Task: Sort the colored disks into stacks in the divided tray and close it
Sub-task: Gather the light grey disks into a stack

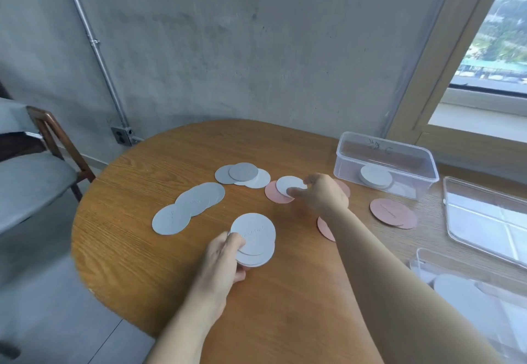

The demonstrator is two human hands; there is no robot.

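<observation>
Nearest you, your left hand [225,258] grips a stack of white disks [253,238] by its edge over the wooden table [176,278]. Further out at one o'clock, your right hand [322,195] pinches a single white disk [289,185] lying on a pink disk [273,195], with pale blue disks [185,207] fanned at ten o'clock. Farthest, at two o'clock, the clear tray [385,147] stands open with a white stack [375,177] inside, its lid [484,215] beside it.

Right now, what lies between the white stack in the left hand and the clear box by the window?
In the head view, between the white stack and clear box, the right hand pinches a white disk lying on a pink disk.
</observation>
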